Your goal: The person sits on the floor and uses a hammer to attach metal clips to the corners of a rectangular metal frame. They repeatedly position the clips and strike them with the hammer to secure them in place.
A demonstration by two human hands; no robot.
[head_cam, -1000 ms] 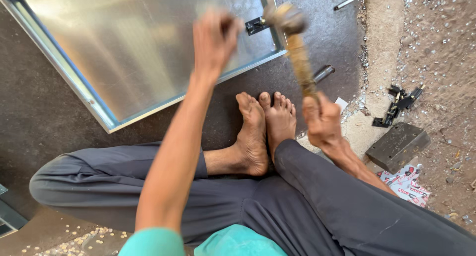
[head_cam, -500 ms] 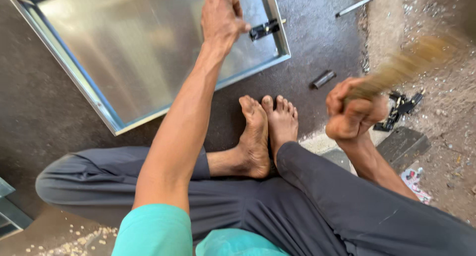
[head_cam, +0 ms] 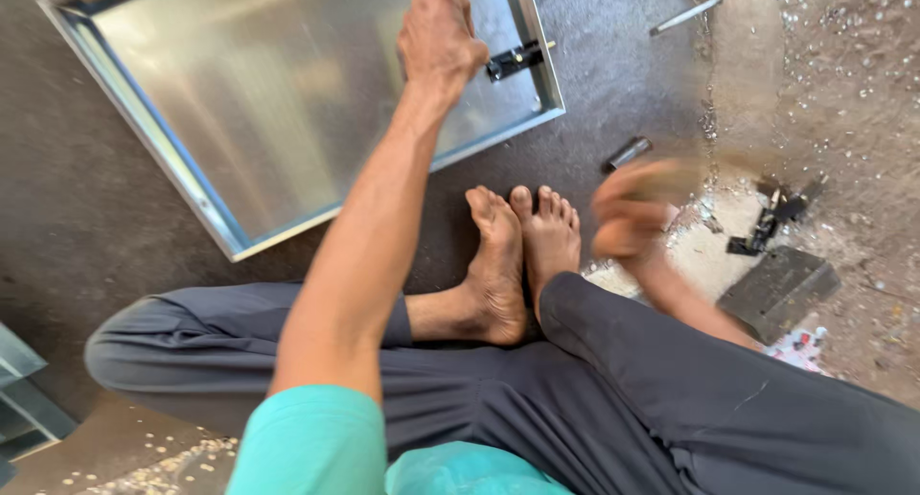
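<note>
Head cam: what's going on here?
A person sits cross-legged on the floor, bare feet together. The left hand is closed in a fist and rests on a shallow sheet-metal panel beside its small black latch. The right hand is motion-blurred over the floor; whatever it grips can't be made out. A dark metal block and small black parts lie to the right.

The left arm is stretched straight forward, its left hand [head_cam: 439, 37] curled into a loose fist with the knuckles turned up. The right arm is bent low at the side, and the right hand [head_cam: 628, 217] is smeared by blur; its fingers appear closed, though the grip cannot be judged.
</note>
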